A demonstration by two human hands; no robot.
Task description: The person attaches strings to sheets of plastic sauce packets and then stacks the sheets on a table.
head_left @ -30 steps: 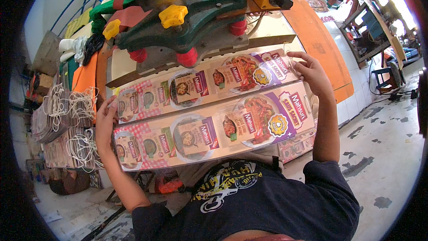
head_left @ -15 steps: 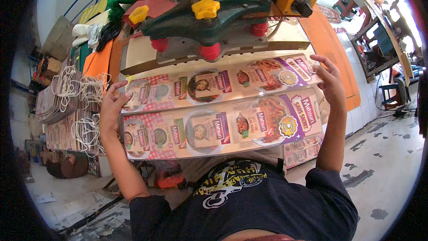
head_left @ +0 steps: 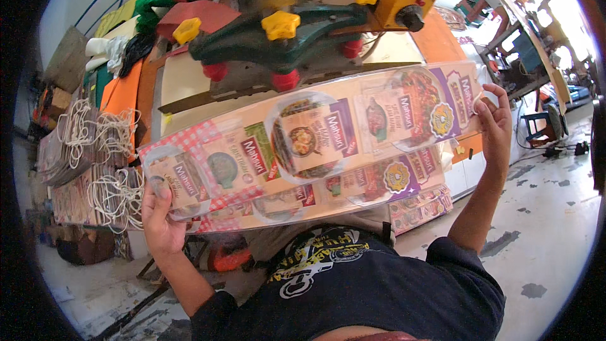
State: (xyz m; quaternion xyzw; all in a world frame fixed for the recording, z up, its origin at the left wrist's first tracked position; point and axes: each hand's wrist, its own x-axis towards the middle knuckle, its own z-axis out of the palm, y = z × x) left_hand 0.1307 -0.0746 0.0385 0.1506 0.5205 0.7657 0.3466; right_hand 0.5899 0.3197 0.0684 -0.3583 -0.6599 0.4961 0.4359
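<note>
Cardboard is what fills the middle here: a long printed sheet (head_left: 309, 145), bright with pictures of food dishes in orange, purple and red-checked panels, is held up flat and slightly tilted, its right end higher than its left, just in front of the green press (head_left: 284, 41). The sheet's left end is gripped by the left hand (head_left: 161, 215), fingers curled up over the near corner and pressed onto the printed face, thumb hidden beneath. Its right end is pinched by the right hand (head_left: 495, 123), fingertips closed on the edge beside the purple panel. A second printed sheet (head_left: 379, 183) of the same kind is seen directly beneath the held one, its lower edge showing below. The press is topped with yellow knobs (head_left: 281, 24) and fitted with red knobs (head_left: 285, 79) underneath, and a yellow control box (head_left: 401, 0) is mounted at its right. Left of the press, bundles of white cord handles (head_left: 101, 151) are piled on stacked brown paper. An orange board (head_left: 439, 38) is propped just behind the sheet's right end. A dark T-shirt (head_left: 353, 284) with a printed front is seen below the sheet, and a stained concrete floor (head_left: 549, 227) lies well to the right of the press.
</note>
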